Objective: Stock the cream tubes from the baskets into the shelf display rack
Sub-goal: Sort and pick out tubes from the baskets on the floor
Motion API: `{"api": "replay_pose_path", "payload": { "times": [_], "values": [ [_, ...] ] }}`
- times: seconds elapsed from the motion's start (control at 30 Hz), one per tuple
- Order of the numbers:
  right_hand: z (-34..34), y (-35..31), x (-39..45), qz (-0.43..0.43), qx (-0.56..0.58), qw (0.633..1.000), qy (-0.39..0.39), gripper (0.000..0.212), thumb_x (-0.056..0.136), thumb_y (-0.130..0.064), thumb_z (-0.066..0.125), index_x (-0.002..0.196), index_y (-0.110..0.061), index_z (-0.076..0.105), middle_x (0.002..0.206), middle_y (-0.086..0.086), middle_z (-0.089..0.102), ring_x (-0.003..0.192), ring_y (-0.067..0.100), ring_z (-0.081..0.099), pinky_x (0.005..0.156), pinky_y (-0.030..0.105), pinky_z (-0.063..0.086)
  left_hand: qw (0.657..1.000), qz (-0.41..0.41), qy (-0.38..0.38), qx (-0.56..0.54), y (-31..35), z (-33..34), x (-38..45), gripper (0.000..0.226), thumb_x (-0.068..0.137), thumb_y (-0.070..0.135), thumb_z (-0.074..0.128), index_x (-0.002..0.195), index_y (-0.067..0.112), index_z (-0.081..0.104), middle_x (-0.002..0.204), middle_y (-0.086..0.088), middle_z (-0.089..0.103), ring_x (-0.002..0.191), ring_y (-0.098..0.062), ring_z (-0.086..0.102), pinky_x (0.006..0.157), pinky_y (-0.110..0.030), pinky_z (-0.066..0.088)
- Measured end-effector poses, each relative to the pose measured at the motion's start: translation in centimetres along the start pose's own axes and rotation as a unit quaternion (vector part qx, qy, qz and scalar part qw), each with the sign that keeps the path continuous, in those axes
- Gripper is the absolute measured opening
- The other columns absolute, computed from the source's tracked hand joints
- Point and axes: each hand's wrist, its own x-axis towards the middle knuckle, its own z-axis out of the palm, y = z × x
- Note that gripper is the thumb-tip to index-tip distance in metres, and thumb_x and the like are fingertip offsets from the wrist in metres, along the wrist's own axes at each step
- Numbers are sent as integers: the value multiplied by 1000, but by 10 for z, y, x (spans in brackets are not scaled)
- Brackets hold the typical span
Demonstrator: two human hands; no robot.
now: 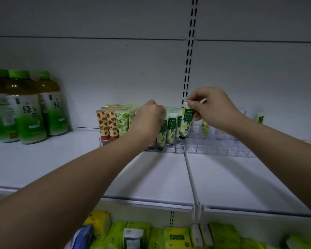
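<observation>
Beyond the tissue packs (176, 236) below, the right hand (211, 108) is pinching a green-flowered cream tube (186, 121) by its crimp, cap down, lowering it into the clear display rack (219, 148), while the left hand (149, 117) is gripping a seated tube's (162, 135) top, probably steadying it.

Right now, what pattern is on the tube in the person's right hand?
White and green with pale yellow flowers, dark cap down: tube, pinched by the right hand; head view.
</observation>
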Motion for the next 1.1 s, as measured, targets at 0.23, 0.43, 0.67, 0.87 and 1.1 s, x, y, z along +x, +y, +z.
{"api": "replay_pose_path", "payload": {
  "times": [0.23, 0.43, 0.67, 0.87, 1.1],
  "values": [
    [5, -3, 10, -2, -29, 1000, -5, 12, 96, -12, 57, 97, -12, 69, 82, 0, 65, 72, 26, 69, 75, 42, 59, 993, 120, 16, 5, 10, -10, -31, 40, 91, 18, 60, 130, 21, 51, 122, 0, 48, 103, -14, 50, 82, -27, 50],
    [19, -1, 22, -4, -54, 998, -10, 11, 97, -12, 55, 97, -14, 66, 95, 7, 65, 78, 24, 64, 70, 33, 55, 951, 187, -246, -17, -14, 10, -80, 38, 99, 48, 37, 130, 33, 55, 123, 7, 51, 111, -12, 44, 95, -41, 42],
    [28, 11, 31, 9, -80, 997, -13, 11, 97, -13, 55, 100, -13, 66, 101, 8, 65, 87, 27, 64, 84, 44, 56, 950, 113, -292, -21, -18, 16, -81, 46, 98, 57, 31, 140, 42, 42, 138, 12, 41, 123, -11, 32, 100, -41, 32],
    [35, 17, 32, 17, -65, 998, -3, 13, 97, -13, 55, 101, -13, 67, 101, 7, 64, 91, 28, 64, 88, 46, 54, 950, 117, -290, -3, -18, 17, -80, 46, 98, 55, 31, 142, 43, 38, 137, 13, 40, 121, -11, 32, 100, -41, 30],
    [43, 12, 30, 18, -89, 995, -30, 11, 97, -13, 55, 96, -15, 66, 98, 6, 64, 88, 26, 63, 87, 45, 54, 953, 113, -282, -8, -17, 18, -82, 45, 98, 54, 32, 141, 42, 40, 136, 13, 41, 121, -12, 32, 97, -39, 30]
  ]
}}
